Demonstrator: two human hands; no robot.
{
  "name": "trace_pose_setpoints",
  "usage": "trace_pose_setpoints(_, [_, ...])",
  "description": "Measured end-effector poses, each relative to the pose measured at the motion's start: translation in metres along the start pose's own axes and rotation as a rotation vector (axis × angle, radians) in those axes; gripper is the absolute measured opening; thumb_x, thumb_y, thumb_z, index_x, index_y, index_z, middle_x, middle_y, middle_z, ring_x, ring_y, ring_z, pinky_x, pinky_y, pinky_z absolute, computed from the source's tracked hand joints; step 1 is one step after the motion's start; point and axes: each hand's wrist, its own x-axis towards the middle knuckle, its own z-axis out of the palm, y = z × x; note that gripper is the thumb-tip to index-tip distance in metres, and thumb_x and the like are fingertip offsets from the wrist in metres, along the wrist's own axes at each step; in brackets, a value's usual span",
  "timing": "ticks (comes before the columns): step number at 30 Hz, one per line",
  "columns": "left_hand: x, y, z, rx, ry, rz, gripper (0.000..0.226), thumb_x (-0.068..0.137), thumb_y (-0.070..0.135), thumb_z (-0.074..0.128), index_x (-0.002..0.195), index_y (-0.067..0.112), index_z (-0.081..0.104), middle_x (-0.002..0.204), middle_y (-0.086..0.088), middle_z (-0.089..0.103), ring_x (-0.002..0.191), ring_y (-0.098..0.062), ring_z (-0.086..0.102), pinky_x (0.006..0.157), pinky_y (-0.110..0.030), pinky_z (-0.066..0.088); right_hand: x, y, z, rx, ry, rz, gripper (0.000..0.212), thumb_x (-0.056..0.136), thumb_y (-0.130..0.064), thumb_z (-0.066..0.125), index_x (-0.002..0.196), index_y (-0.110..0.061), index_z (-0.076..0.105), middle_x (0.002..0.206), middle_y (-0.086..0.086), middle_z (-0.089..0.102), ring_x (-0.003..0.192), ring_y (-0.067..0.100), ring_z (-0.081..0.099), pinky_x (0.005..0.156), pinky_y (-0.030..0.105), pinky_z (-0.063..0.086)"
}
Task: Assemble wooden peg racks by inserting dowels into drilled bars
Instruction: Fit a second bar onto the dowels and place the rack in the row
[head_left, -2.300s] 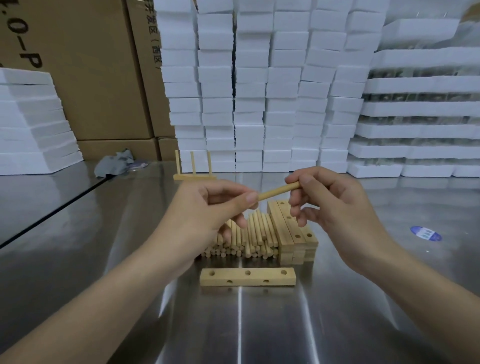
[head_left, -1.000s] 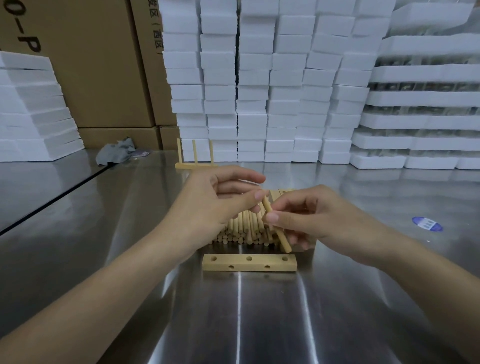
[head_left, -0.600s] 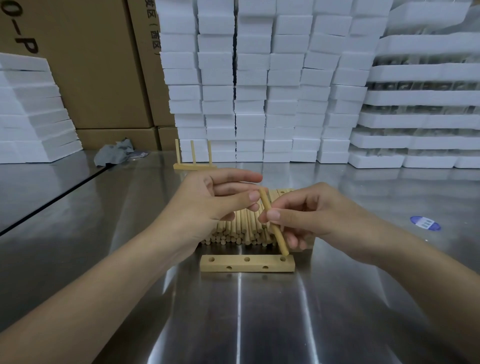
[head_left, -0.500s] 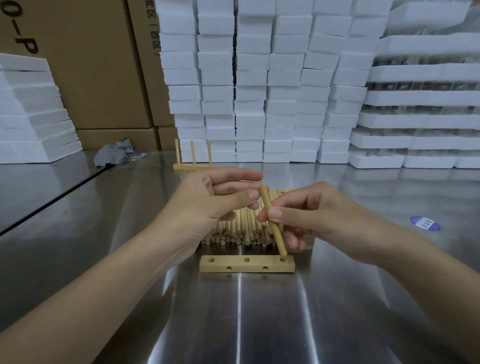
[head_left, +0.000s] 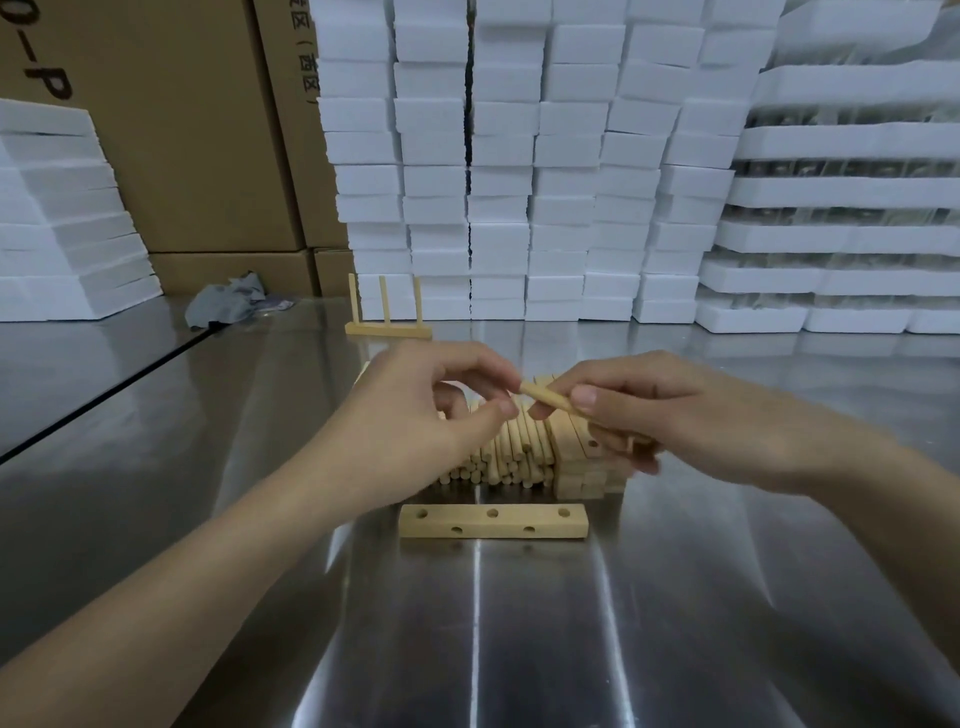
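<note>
Wooden dowel (head_left: 545, 397), tilted, is pinched between the thumb and forefinger of my right hand (head_left: 685, 415), above the pile of dowels (head_left: 511, 452). My left hand (head_left: 426, 410) curls in at its left tip, with the forefinger touching the end and the thumb just below. Whether it really grips, I cannot tell. The drilled bar (head_left: 493, 521) lies flat on the steel table (head_left: 519, 649), just nearer than the pile, its holes unfilled. A stack of bars (head_left: 574, 467) stands right of the pile. A finished rack (head_left: 387, 325) stands farther back, in front of the white foam blocks (head_left: 498, 182).
</note>
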Motion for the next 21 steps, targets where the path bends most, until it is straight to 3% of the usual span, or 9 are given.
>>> trace_pose_setpoints(4, [-0.004, 0.001, -0.002, 0.347, -0.259, 0.055, 0.013, 0.095, 0.038, 0.077, 0.107, 0.041, 0.076, 0.086, 0.021, 0.074, 0.057, -0.004, 0.060, 0.057, -0.013, 0.045, -0.004, -0.002, -0.008, -0.119, 0.083, -0.028, 0.008, 0.097, -0.035, 0.071, 0.103, -0.030, 0.073, 0.063, -0.006, 0.048, 0.055, 0.005, 0.044, 0.052, 0.021, 0.041])
trace_pose_setpoints(9, [-0.007, 0.000, 0.005, 0.459, -0.488, 0.033, 0.032, 0.089, 0.053, 0.081, 0.117, 0.038, 0.080, 0.083, 0.022, 0.072, 0.074, 0.004, 0.066, 0.063, -0.012, 0.046, -0.002, 0.000, -0.005, -0.151, 0.075, -0.038, 0.008, 0.087, -0.026, 0.085, 0.086, -0.023, 0.078, 0.067, -0.001, 0.070, 0.060, 0.004, 0.060, 0.056, 0.013, 0.046])
trace_pose_setpoints(13, [-0.008, -0.006, 0.011, 0.522, -0.489, 0.070, 0.024, 0.093, 0.045, 0.080, 0.116, 0.036, 0.082, 0.084, 0.027, 0.067, 0.088, 0.008, 0.063, 0.069, -0.009, 0.044, 0.001, 0.006, 0.003, -0.267, 0.043, -0.003, 0.010, 0.095, -0.032, 0.076, 0.089, -0.023, 0.076, 0.065, 0.000, 0.071, 0.058, 0.005, 0.063, 0.057, 0.012, 0.044])
trace_pose_setpoints(21, [-0.009, -0.012, 0.021, 0.514, -0.432, 0.089, 0.021, 0.097, 0.039, 0.077, 0.117, 0.035, 0.081, 0.093, 0.023, 0.066, 0.090, 0.004, 0.062, 0.072, -0.010, 0.046, 0.006, 0.009, 0.010, -0.367, 0.059, 0.045, 0.017, 0.100, -0.033, 0.069, 0.088, -0.021, 0.068, 0.062, -0.003, 0.071, 0.058, 0.010, 0.066, 0.057, 0.011, 0.043])
